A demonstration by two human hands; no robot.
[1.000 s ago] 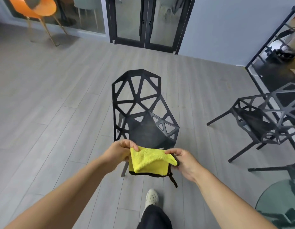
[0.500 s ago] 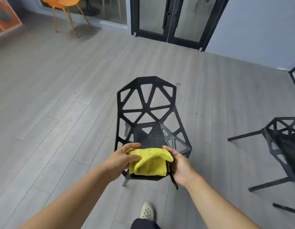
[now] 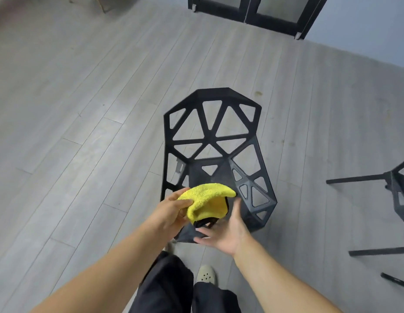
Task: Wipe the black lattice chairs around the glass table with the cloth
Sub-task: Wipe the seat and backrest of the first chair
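Over the black lattice chair (image 3: pixel 215 93), left hand (image 3: pixel 171 211) pinching yellow cloth (image 3: pixel 205 195), right hand (image 3: pixel 225 233) spread open, second chair (image 3: pixel 397 188) at right.

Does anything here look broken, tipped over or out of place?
Nothing much. The black lattice chair stands upright and looks whole, and the left hand grips the yellow cloth. Only a small brownish mark on the floor behind it stands out. The second chair is cut off.
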